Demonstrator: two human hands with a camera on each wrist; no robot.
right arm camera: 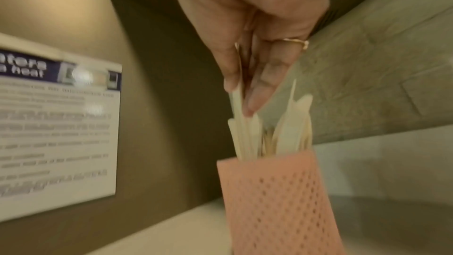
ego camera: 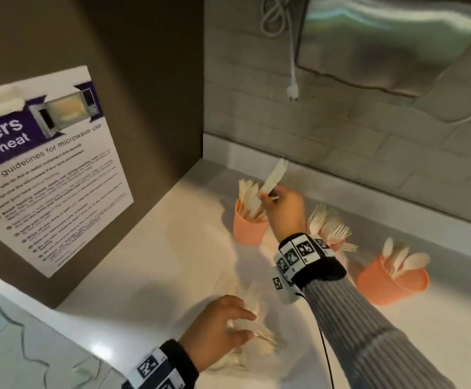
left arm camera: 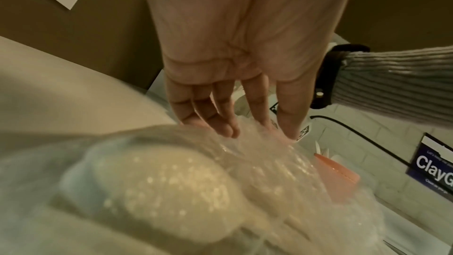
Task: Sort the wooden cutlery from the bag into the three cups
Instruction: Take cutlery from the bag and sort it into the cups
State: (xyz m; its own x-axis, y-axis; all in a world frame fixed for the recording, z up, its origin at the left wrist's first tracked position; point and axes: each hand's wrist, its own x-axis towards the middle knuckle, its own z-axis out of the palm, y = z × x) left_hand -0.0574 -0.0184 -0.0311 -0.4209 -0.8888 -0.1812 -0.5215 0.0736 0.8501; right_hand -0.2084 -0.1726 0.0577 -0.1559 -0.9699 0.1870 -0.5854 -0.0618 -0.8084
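Note:
Three pink perforated cups stand on the white counter. The left cup (ego camera: 248, 230) (right arm camera: 279, 201) holds wooden knives. A middle cup (ego camera: 334, 244) with forks sits behind my right wrist, and the right cup (ego camera: 391, 282) holds spoons. My right hand (ego camera: 280, 202) (right arm camera: 247, 92) pinches a wooden knife (ego camera: 274, 175) (right arm camera: 237, 102) just above the left cup, blade pointing up. My left hand (ego camera: 223, 329) (left arm camera: 235, 121) rests with straight fingers on the clear plastic bag (ego camera: 252, 338) (left arm camera: 220, 181) of wooden cutlery near the counter's front.
A brown cabinet side with a microwave safety poster (ego camera: 46, 169) rises at the left. A tiled wall (ego camera: 341, 141), a hanging white cable (ego camera: 293, 80) and a steel hood (ego camera: 383, 46) are at the back. A black cord (ego camera: 327, 357) runs under my right forearm.

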